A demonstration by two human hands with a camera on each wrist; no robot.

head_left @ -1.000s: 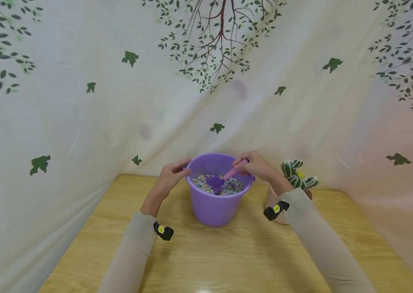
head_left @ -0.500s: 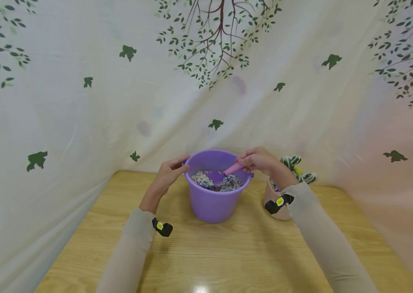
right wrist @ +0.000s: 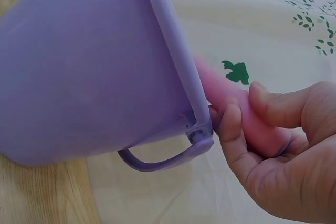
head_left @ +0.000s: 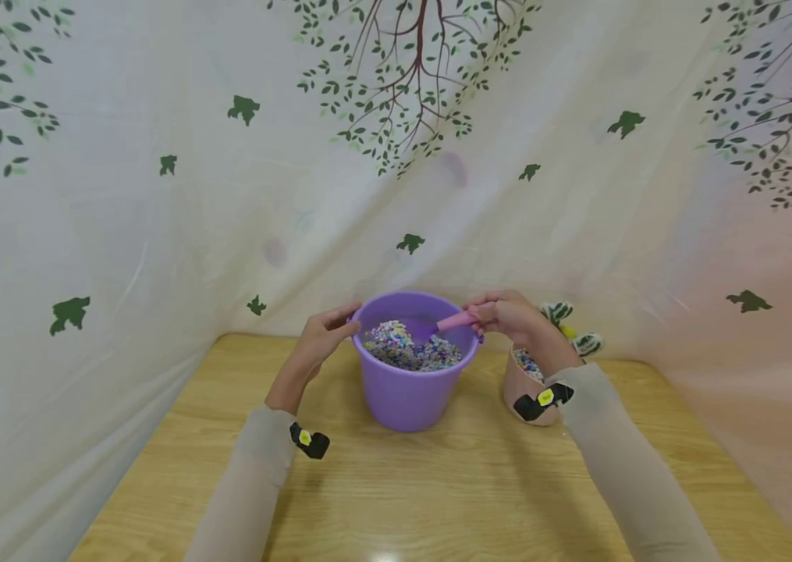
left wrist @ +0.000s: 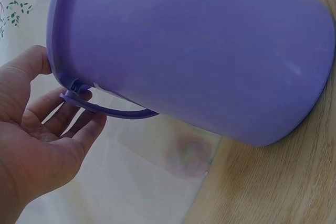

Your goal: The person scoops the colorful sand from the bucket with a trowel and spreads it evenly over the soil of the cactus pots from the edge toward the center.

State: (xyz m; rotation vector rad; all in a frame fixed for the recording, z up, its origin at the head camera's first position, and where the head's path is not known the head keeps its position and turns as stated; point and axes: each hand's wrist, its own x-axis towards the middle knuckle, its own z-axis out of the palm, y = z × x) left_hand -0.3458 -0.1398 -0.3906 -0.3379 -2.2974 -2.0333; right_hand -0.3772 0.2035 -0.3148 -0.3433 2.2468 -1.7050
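A purple bucket point(head_left: 407, 402) stands upright on the wooden table, partly filled with small multicoloured beads point(head_left: 434, 357). At its left rim my left hand point(head_left: 321, 337) holds on, thumb against the rim and fingers by the bucket handle point(left wrist: 123, 113). My right hand point(head_left: 513, 320) grips the pink handle of a toy shovel point(head_left: 456, 321) over the right rim. The shovel's purple blade is inside the bucket, raised with a heap of beads point(head_left: 392, 334) on it. In the right wrist view the bucket wall hides the blade, while thumb and fingers wrap the shovel handle point(right wrist: 231, 95).
Right of the bucket, partly behind my right forearm, a pinkish pot point(head_left: 522, 384) holds similar beads. A green and white cactus point(head_left: 587, 343) shows beside it. A pale cloth point(head_left: 325, 234) printed with leaves hangs behind the wooden table point(head_left: 396, 492).
The shovel blade has moved from deep among the beads to a higher position, now loaded with beads. My right hand has shifted slightly right; my left hand keeps its place at the rim.
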